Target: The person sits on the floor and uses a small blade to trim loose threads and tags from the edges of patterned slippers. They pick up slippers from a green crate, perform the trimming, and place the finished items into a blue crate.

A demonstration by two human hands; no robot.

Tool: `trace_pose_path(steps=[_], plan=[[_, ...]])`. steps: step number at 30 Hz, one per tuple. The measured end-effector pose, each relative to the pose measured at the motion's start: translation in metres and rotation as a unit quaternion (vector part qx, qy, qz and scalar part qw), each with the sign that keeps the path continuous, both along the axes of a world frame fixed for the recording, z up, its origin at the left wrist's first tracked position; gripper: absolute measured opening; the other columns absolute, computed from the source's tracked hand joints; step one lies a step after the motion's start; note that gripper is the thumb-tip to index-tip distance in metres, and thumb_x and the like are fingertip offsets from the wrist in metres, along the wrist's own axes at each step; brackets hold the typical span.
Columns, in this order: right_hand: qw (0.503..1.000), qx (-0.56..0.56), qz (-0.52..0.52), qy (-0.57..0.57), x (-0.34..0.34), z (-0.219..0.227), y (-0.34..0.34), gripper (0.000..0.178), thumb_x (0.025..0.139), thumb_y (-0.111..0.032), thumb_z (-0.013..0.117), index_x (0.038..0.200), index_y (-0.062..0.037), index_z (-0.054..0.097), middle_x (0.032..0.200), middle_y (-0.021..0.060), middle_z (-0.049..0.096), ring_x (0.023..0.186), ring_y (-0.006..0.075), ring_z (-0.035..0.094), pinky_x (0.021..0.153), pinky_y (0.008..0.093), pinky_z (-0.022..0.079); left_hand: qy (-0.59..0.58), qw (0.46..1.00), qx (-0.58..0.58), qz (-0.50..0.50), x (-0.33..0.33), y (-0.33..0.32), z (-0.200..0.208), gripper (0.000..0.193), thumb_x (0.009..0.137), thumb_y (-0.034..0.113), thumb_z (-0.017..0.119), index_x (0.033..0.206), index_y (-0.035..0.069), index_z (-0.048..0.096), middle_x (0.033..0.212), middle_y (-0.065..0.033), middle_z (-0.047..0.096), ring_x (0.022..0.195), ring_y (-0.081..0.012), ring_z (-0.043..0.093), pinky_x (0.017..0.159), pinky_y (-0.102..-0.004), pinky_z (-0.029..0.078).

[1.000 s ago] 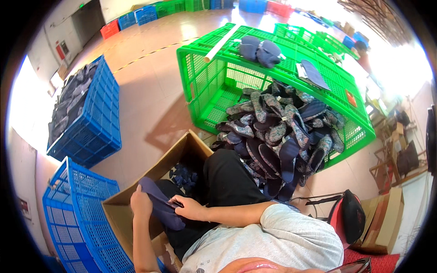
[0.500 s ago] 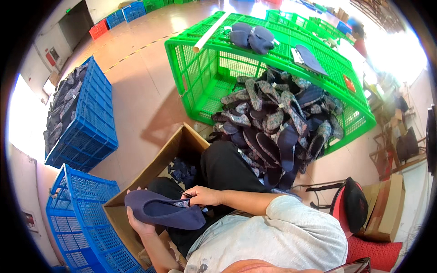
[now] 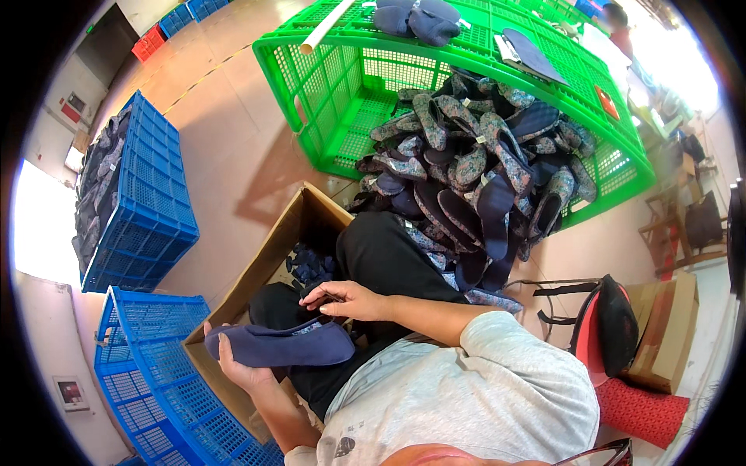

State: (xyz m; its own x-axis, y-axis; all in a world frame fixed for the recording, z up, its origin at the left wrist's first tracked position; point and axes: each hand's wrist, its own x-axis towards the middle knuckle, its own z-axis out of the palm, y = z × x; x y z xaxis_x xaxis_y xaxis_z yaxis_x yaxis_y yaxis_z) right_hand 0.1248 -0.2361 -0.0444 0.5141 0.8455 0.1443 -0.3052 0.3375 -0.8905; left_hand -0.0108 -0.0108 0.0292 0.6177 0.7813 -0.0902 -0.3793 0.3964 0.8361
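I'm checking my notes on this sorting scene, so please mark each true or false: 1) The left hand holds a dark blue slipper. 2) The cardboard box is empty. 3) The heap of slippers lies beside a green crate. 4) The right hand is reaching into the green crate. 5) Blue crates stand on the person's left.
1) True: the left hand holds the dark blue slipper from below.
2) False: the cardboard box has dark blue pieces in it.
3) True: the heap of slippers lies against the green crate.
4) False: the right hand rests over the person's lap, at the slipper's upper edge.
5) True: the blue crates stand to the left.
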Motion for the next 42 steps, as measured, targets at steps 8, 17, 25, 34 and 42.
trace_pose_path(steps=[8,17,25,34,42], plan=[[0.986,-0.047,-0.009,-0.162,0.002,0.031,0.005,0.02,0.097,-0.013,0.064,0.112,-0.0015,0.066,0.1,0.0025,0.068,0.093,0.0094,0.062,0.085,0.0267,0.049,0.08,0.989,-0.077,0.096,0.003,0.018,-0.018,0.034,0.095,0.016,0.062,0.127,0.005,0.058,0.105,-0.0071,0.062,0.094,-0.022,0.064,0.085,-0.0384,0.055],[0.975,-0.079,-0.161,0.133,0.017,0.028,0.024,0.027,0.102,-0.022,0.057,0.121,-0.0026,0.061,0.11,0.0024,0.062,0.103,0.0104,0.058,0.096,0.0278,0.045,0.013,0.984,-0.108,0.139,0.002,0.015,0.004,0.028,0.096,0.026,0.056,0.115,0.005,0.059,0.107,-0.0116,0.065,0.1,-0.0284,0.065,0.089,-0.0435,0.054],[0.909,-0.179,-0.031,0.375,0.013,-0.006,0.022,0.033,0.108,-0.038,0.037,0.103,-0.01,0.054,0.08,0.0086,0.064,0.051,0.0114,0.054,0.038,0.0219,0.023,-0.072,0.981,0.103,0.147,0.003,-0.031,0.009,0.038,0.101,0.026,0.048,0.132,0.006,0.047,0.137,-0.0175,0.051,0.127,-0.0347,0.051,0.105,-0.0502,0.047],[0.89,-0.223,-0.071,0.392,0.022,-0.004,0.021,0.048,0.099,-0.062,0.041,0.079,-0.0205,0.051,0.054,-0.0015,0.045,0.038,0.012,0.031,0.038,0.0283,0.021,-0.03,0.992,-0.078,0.097,-0.018,-0.006,-0.019,0.018,0.098,0.002,0.055,0.115,0.008,0.058,0.125,-0.0135,0.063,0.119,-0.0318,0.059,0.105,-0.0467,0.047],[0.896,-0.303,-0.086,0.314,0.007,-0.012,0.026,0.049,0.098,-0.066,0.038,0.099,-0.0216,0.059,0.058,-0.0017,0.052,0.037,0.0127,0.036,0.034,0.0262,0.023,0.008,0.995,0.088,0.047,-0.041,-0.007,0.005,0.037,0.092,-0.008,0.05,0.128,0.002,0.052,0.129,-0.0132,0.06,0.122,-0.0218,0.055,0.108,-0.0357,0.042]])
